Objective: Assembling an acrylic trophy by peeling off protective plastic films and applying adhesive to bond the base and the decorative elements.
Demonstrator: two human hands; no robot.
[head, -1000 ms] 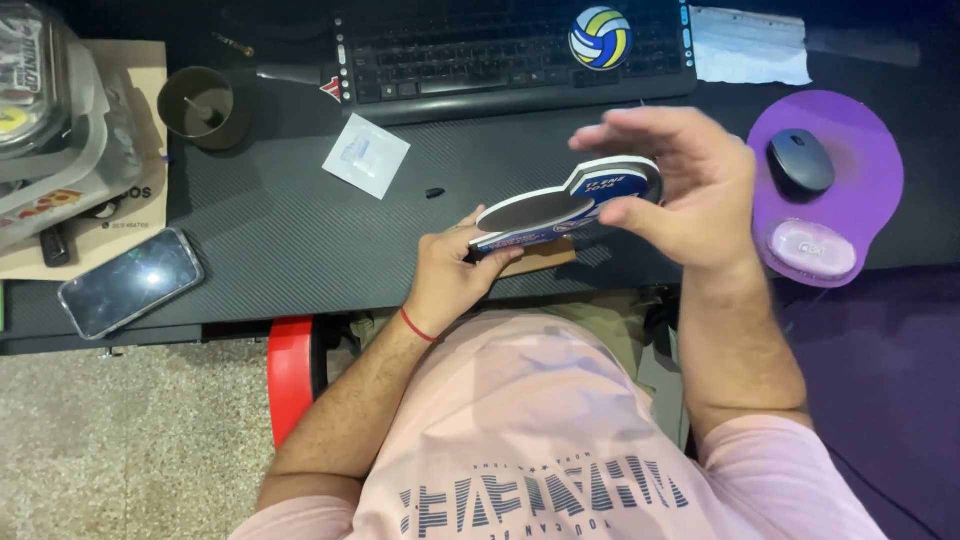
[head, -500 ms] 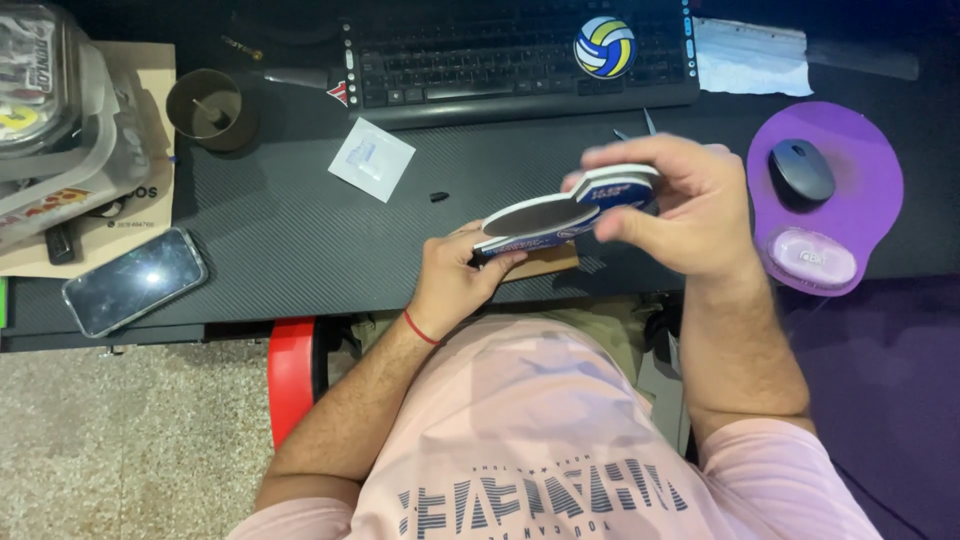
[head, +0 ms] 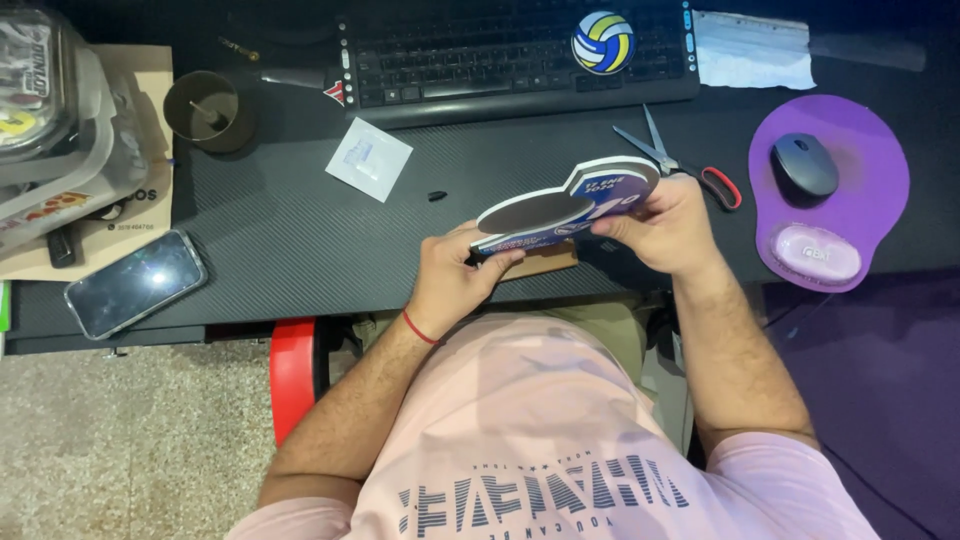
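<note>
Both my hands hold a flat, shaped cardboard package [head: 565,207], dark blue with a white edge and a dark oval on its face, above the near edge of the black desk [head: 290,250]. My left hand [head: 455,275] grips its lower left end from beneath. My right hand [head: 665,225] pinches its upper right end. A thin brown piece [head: 545,262] lies on the desk just under the package.
Red-handled scissors [head: 680,165] lie behind my right hand. A keyboard [head: 500,60] with a small volleyball [head: 603,42] sits at the back. A mouse [head: 805,165] rests on a purple pad [head: 880,150]. A phone [head: 135,283], white sachet [head: 368,158], dark cup [head: 205,110] and stacked boxes [head: 50,120] lie at the left.
My right hand, open over the package a second ago, has closed on its right end and slid off the scissors, which now show. The package has tilted flatter.
</note>
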